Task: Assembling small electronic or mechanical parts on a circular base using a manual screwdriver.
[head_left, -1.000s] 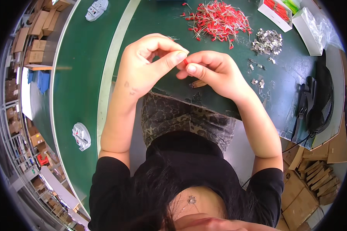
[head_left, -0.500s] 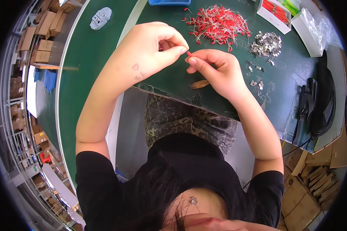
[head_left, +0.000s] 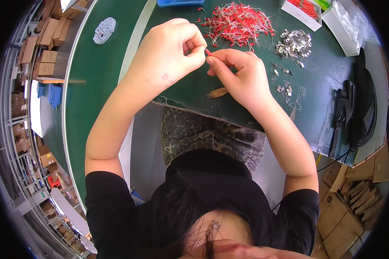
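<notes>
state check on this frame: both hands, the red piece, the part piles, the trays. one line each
left hand: closed, pinching the small red piece
right hand: closed, pinching the same piece from the other side
small red piece: held between both hands, above the table
red wire parts: loose pile on the green table
metal clips: heaped, a few scattered nearer the right hand
white tray: open, red parts inside

Red wire pieces (head_left: 237, 21), silver clips (head_left: 294, 43), green table (head_left: 99, 77), camouflage trousers (head_left: 203, 134).
</notes>
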A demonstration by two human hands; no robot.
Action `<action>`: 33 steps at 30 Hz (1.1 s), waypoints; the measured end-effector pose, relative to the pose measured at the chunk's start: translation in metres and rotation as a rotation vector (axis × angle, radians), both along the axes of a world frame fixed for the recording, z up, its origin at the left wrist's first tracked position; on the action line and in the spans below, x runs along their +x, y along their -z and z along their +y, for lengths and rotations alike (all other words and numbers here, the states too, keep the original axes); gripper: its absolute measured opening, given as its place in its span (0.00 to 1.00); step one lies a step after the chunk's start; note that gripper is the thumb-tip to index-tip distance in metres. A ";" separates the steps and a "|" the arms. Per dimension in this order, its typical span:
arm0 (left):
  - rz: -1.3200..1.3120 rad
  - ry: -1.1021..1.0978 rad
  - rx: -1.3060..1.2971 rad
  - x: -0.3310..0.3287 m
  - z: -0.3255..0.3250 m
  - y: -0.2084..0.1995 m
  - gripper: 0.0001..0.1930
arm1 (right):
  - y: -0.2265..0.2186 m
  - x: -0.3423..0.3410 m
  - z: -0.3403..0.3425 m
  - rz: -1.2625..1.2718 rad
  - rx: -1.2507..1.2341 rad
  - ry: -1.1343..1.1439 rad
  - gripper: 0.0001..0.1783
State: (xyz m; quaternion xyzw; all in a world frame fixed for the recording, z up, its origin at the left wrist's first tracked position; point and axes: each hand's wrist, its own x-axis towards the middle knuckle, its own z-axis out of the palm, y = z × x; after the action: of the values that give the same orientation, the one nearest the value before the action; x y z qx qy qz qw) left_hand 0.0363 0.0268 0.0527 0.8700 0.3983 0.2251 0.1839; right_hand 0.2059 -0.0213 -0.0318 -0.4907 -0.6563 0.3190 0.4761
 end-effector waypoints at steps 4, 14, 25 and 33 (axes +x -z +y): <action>0.152 0.085 0.436 0.004 0.004 0.019 0.05 | 0.005 -0.002 0.000 0.021 -0.045 0.044 0.07; -0.439 0.020 -0.304 -0.020 -0.003 0.027 0.10 | 0.008 0.001 -0.001 -0.161 0.260 0.110 0.04; -0.521 0.089 -0.675 -0.029 -0.005 0.031 0.07 | 0.007 0.000 -0.003 -0.290 0.538 0.143 0.06; -0.579 -0.002 -0.573 -0.020 -0.012 0.042 0.07 | 0.008 -0.001 -0.004 -0.351 0.535 0.203 0.05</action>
State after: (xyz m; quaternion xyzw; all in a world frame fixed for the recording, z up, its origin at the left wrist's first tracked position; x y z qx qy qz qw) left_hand 0.0163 0.0152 0.0107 0.6837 0.3777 0.3406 0.5233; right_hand 0.2049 -0.0253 -0.0394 -0.4588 -0.7367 -0.0030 0.4968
